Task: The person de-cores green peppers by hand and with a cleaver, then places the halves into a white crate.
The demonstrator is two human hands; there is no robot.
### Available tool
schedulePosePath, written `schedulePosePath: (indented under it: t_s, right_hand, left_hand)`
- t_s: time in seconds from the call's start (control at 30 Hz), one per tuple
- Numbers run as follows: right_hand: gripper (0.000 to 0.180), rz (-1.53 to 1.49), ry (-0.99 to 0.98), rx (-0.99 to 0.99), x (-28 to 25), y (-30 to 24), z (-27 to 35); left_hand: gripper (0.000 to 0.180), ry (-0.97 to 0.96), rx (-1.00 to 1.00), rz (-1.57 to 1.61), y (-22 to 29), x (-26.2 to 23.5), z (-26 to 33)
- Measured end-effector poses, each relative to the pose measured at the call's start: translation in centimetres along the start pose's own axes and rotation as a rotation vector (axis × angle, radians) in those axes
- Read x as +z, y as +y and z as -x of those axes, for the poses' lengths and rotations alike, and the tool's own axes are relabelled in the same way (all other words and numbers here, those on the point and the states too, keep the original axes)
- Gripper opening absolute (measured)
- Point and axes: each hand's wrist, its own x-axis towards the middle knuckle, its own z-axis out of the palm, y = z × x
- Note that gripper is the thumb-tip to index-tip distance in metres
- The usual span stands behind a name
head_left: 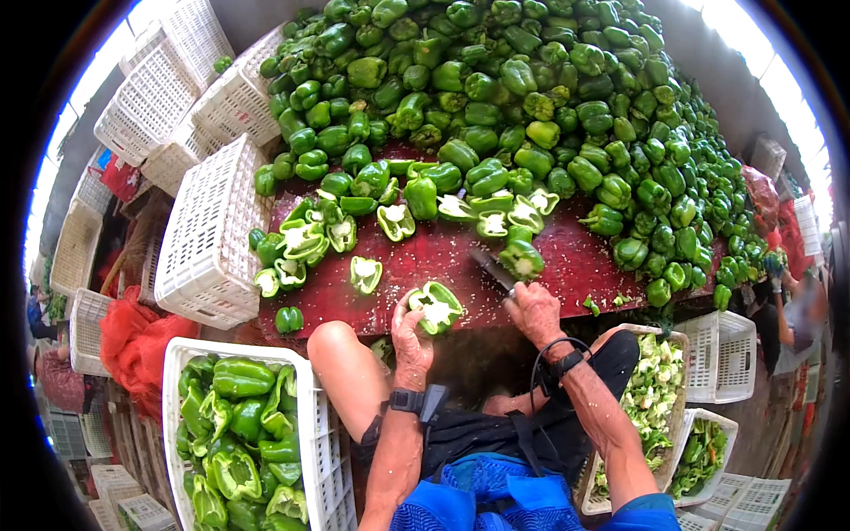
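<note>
My left hand [411, 347] is closed around a halved green bell pepper [435, 307], its pale inside facing up, at the table's near edge. My right hand [535, 311] grips a knife [491, 268] whose dark blade points away and to the left over the red table [425, 265]. Just right of the blade lies a green pepper [521, 257] with a pale cut end; whether they touch I cannot tell. Cut pieces lie beyond my hands, among them a pepper half [365, 274] and another half [396, 221].
A large heap of whole green peppers [531, 80] covers the far table. A white crate [323, 434] of cut peppers stands at my left. At my right are a crate of pale cores [655, 380] and a bin of green scraps [702, 456]. Another person [794, 319] is at far right.
</note>
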Motion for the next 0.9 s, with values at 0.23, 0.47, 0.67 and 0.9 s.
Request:
schedulePosePath:
  t_s: [0.23,0.47,0.67,0.9]
  right_hand:
    - [0.018,-0.262,0.269,0.073,-1.6,-5.1,1.1]
    - [0.028,-0.759,-0.065,0.331,0.9,-10.2,3.4]
    - [0.039,-1.053,-0.276,0.436,0.9,-8.7,4.3]
    - [0.042,-0.839,-0.164,0.348,1.9,-9.6,5.8]
  left_hand:
    - [0.043,0.014,0.070,-0.105,0.2,0.1,1.6]
    - [0.031,-0.179,0.243,-0.451,-1.8,2.1,4.5]
    - [0.036,-0.221,-0.043,-0.523,-1.5,1.9,4.9]
    - [0.038,-0.136,0.000,-0.802,-2.3,-0.3,5.3]
